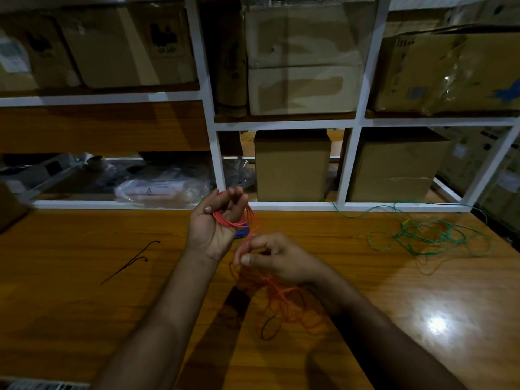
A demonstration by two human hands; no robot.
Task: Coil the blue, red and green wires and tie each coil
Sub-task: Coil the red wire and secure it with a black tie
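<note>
My left hand [215, 226] is raised palm-up over the table and holds several loops of red wire [229, 220] round its curled fingers. From the coil a strand runs down to my right hand [270, 256], which pinches it between thumb and fingertips. The rest of the red wire lies in a loose tangle [284, 302] on the table under my right wrist. A bit of blue wire [241, 233] shows just behind my left hand, mostly hidden. The green wire [427, 235] sprawls uncoiled at the right of the table.
Two thin dark ties [129, 263] lie on the wooden table [84, 291] at the left. White shelving [216, 153] with cardboard boxes [292, 164] and plastic bags stands along the table's far edge.
</note>
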